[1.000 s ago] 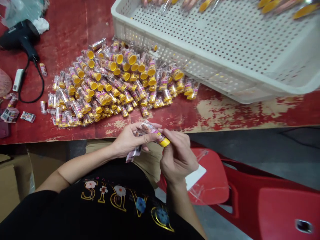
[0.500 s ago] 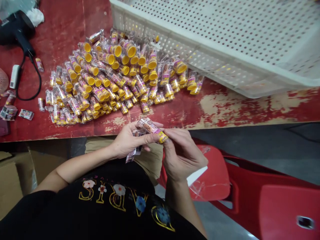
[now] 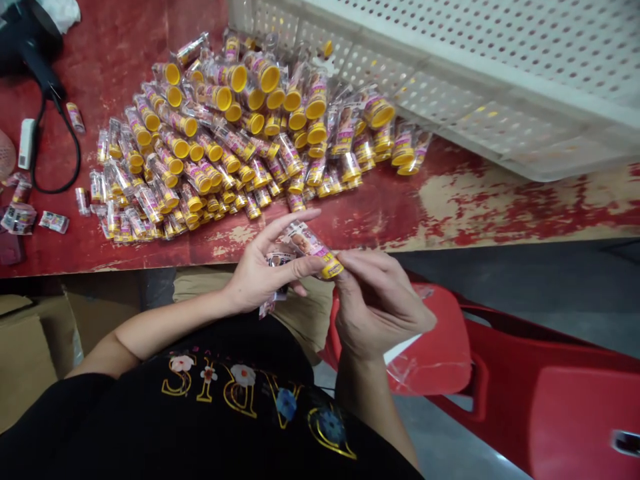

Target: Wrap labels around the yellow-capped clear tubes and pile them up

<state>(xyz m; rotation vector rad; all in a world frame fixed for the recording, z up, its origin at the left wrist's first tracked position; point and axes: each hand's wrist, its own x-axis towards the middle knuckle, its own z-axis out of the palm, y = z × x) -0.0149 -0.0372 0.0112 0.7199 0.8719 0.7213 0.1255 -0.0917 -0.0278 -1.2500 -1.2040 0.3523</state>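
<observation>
Between my two hands, at the table's front edge, is a small clear tube with a yellow end and a pink-and-yellow printed label, tilted down to the right. My left hand closes on its side with the thumb along the lower part, while the index finger stretches out past it. A bunch of flat printed plastic labels hangs in the same palm, partly hidden by the fingers. My right hand pinches the tube's yellow end with fingertips and thumb. A heap of similar yellow-ended tubes lies just beyond on the table.
The worn red table carries a white perforated crate at the back right. A black heat gun with a looped cord lies at the far left, near label packs. Red chairs stand right; cardboard is left.
Both hands and the tube have shifted slightly right in the picture. My left index finger has straightened out beyond the tube. The camera view has moved a little closer to the heap.
</observation>
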